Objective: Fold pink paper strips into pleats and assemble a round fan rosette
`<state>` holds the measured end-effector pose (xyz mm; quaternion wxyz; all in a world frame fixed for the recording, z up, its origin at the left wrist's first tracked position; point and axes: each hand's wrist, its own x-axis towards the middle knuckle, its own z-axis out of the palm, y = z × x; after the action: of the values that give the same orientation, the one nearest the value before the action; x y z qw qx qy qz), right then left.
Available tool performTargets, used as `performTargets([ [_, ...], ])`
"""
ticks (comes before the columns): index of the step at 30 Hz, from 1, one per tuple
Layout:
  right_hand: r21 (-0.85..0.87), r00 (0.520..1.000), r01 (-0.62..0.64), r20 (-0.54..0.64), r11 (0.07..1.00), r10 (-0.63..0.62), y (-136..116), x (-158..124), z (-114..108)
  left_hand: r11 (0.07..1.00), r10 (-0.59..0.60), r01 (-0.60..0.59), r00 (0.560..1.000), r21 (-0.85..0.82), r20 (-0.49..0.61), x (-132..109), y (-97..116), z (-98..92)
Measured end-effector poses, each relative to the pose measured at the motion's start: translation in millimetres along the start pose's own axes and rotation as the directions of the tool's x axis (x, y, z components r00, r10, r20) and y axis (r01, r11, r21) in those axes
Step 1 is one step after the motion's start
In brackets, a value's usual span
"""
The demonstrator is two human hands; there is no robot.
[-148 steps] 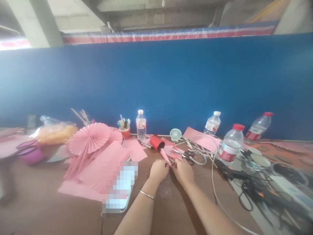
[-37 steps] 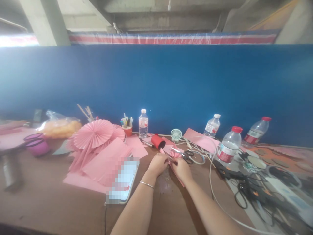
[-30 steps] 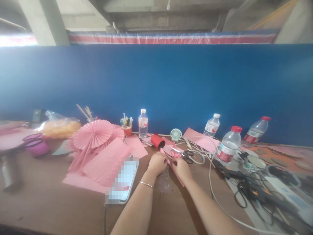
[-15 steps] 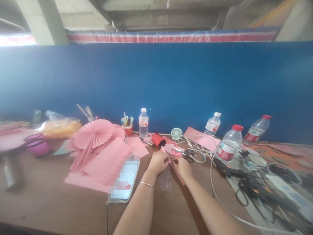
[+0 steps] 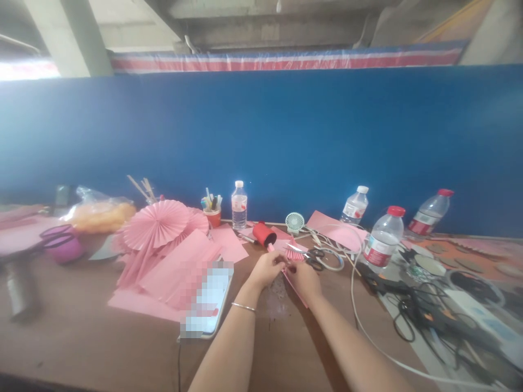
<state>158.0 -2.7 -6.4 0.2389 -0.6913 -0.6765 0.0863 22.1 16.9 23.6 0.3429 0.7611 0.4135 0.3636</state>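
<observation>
A narrow pink paper strip (image 5: 297,293) slants across the table, its upper end between my two hands. My left hand (image 5: 267,269) is closed on the strip, thumb and fingers pinched together. Close beside it, my right hand (image 5: 304,279) also pinches the paper, and the fingertips nearly meet. Just beyond the hands a red cup-shaped container (image 5: 264,234) lies on its side. A small pleated pink paper piece (image 5: 295,251) and scissors (image 5: 314,257) lie past my right hand. The exact fold at my fingertips is hidden.
Left of my arms lie a phone (image 5: 210,302), pink sheets (image 5: 175,272) and pleated paper fans (image 5: 157,223). A water bottle (image 5: 239,204) and a pen cup (image 5: 212,218) stand behind. To the right are a small fan (image 5: 295,222), larger bottles (image 5: 383,239), cables and glue guns (image 5: 433,316).
My hands have drawn slightly closer together at the strip, the right fingers curling further in. Other things lie where they were; the view has shifted very slightly.
</observation>
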Motion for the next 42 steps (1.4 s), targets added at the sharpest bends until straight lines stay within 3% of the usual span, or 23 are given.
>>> performTargets([
  [10, -0.167, 0.989, 0.126, -0.051, 0.978, -0.136, -7.0, -4.2, -6.4, 0.947, 0.121, -0.111, 0.993, 0.300, -0.012, 2.7, 6.1, 2.1],
  [14, -0.175, 0.978, 0.186, -0.066, 0.967, -0.200, -7.5, -4.7, -7.8, 0.926, 0.175, -0.163, 0.985, 0.339, -0.006, 4.4, 6.5, 1.7],
  [21, -0.184, 0.986, 0.159, -0.020, 0.970, -0.165, -10.8, -5.5, -12.1, 0.932, 0.038, -0.056, 0.998, 0.357, 0.057, 7.4, -5.6, 3.9],
  [25, -0.145, 0.983, 0.177, -0.025, 0.974, -0.182, -8.3, -5.3, -11.2, 0.916, -0.025, 0.007, 0.999, 0.401, 0.040, 6.9, -6.8, 3.1],
  [29, -0.130, 0.977, 0.205, -0.037, 0.970, -0.211, -4.7, -4.1, -8.6, 0.916, -0.030, 0.039, 0.999, 0.399, -0.027, 6.3, -4.6, 1.9],
  [32, -0.128, 0.982, 0.185, -0.020, 0.974, -0.189, -4.3, -3.1, -7.5, 0.924, 0.006, 0.054, 0.988, 0.380, -0.157, 6.7, -7.6, -0.1],
  [36, -0.126, 0.986, 0.163, -0.006, 0.979, -0.165, -5.2, -2.8, -7.2, 0.887, -0.102, 0.230, 0.944, 0.401, -0.314, 6.8, -13.7, -5.0],
  [39, -0.124, 0.986, 0.164, -0.005, 0.979, -0.166, -5.0, -3.5, -7.2, 0.806, -0.251, 0.329, 0.943, 0.492, -0.219, 5.1, -13.9, -6.5],
  [42, -0.124, 0.985, 0.169, -0.012, 0.978, -0.172, -4.7, -4.0, -7.5, 0.800, -0.299, 0.280, 0.953, 0.531, -0.052, 2.3, -11.1, -3.0],
])
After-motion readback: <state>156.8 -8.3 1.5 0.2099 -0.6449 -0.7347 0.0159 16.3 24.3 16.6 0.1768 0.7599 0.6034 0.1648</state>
